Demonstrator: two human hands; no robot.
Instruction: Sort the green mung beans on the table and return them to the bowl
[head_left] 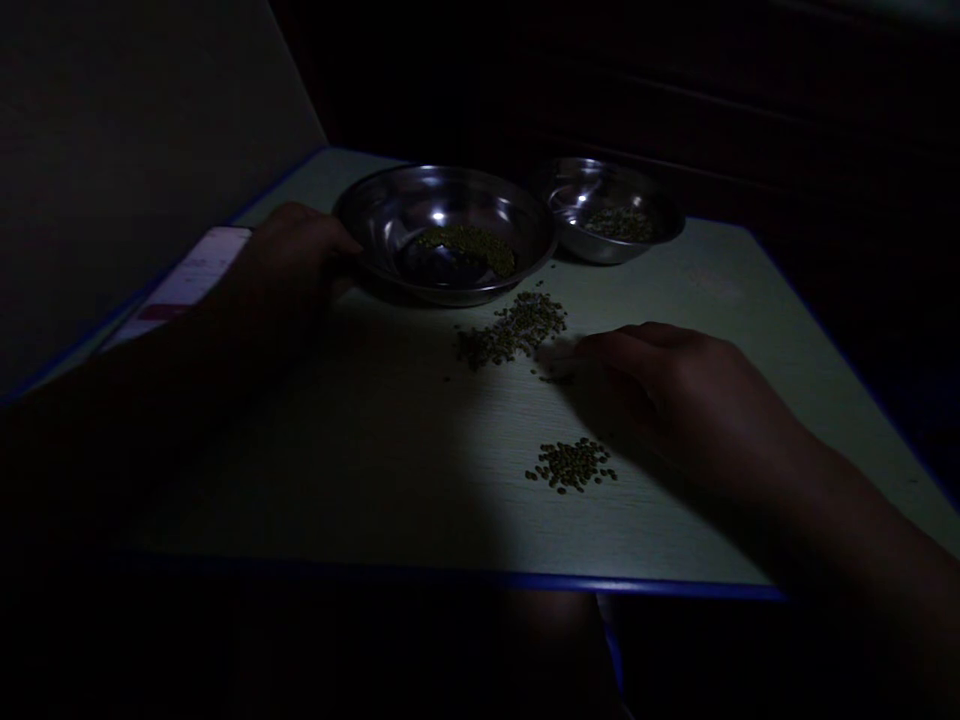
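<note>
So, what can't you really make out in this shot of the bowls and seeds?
- Head view, pale card: the left hand and forearm cover part of it; its print is too small to read.
- Head view, fingertips of the right hand: too dim and blurred to show any seeds held.
- Head view, seeds in the larger steel bowl: too small and dim to count.

A dimly lit room, apparently a home or dormitory: a small pale laminate desk (390,500) with blue edging stood against a plain wall (127,170), with dark furniture (600,70) behind it and steel bowls (390,215) of green beans (469,250) on top.
</note>
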